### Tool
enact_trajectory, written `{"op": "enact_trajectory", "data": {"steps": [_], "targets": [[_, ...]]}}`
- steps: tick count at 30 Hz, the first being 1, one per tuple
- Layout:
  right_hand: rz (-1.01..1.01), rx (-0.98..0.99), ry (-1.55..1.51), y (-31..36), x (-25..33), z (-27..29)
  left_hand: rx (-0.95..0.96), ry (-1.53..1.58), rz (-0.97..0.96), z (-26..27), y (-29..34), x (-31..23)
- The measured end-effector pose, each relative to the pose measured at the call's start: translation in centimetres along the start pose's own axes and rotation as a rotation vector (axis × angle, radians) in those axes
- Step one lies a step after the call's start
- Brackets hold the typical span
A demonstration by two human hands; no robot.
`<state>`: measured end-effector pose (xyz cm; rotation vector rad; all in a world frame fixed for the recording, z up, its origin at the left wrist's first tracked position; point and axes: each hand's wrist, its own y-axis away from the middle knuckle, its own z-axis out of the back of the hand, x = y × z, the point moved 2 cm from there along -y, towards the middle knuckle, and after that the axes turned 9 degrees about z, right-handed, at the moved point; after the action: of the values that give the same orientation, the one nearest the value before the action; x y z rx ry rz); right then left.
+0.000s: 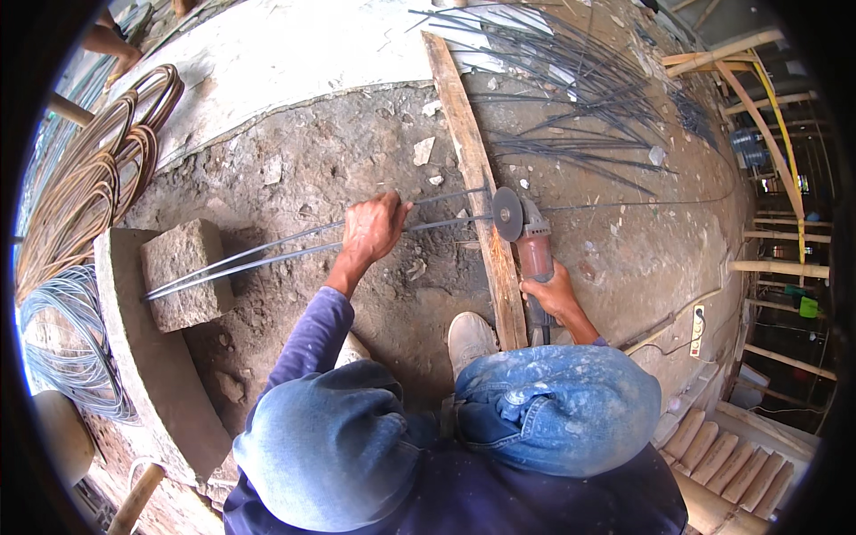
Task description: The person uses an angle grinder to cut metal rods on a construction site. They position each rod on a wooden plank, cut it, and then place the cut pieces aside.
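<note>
My left hand (374, 228) is closed over a pair of long thin steel rods (276, 253). The rods run from a rough concrete block (185, 275) on the left to a wooden plank (465, 134), where their right ends rest. In my right hand (556, 292) is an angle grinder (535, 253), gripped by its body. Its dark cutting disc (507, 212) stands upright at the plank, against or very near the end of the lower rod; exact contact is hard to see. Orange sparks (502, 255) spray down along the plank toward me.
Many cut rods (580, 98) lie scattered beyond the plank. Coiled rods (98, 178) and a wire coil (67, 334) lie at the left, beside a long concrete slab (152, 374). A power strip (697, 330) is at right. My shoe (471, 342) is beside the plank. Another person's leg (111, 45) shows upper left.
</note>
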<state>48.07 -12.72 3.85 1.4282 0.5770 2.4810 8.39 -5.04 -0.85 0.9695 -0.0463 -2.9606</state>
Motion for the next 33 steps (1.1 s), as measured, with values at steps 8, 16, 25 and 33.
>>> {"op": "enact_trajectory", "data": {"steps": [8,16,25,33], "targets": [[0.053,-0.074,0.084,-0.9,-0.6,-0.2,0.050,-0.022,0.003,0.4,-0.1,-0.2],[0.001,0.009,0.011,-0.2,-0.5,0.0,0.045,-0.053,0.014,0.0,-0.1,-0.1],[0.010,-0.065,0.031,-1.2,-0.5,-0.5,0.041,-0.015,0.009,0.3,0.0,-0.1],[0.022,-0.020,-0.042,0.3,0.1,-0.4,0.039,-0.036,0.014,0.0,-0.1,0.0]]}}
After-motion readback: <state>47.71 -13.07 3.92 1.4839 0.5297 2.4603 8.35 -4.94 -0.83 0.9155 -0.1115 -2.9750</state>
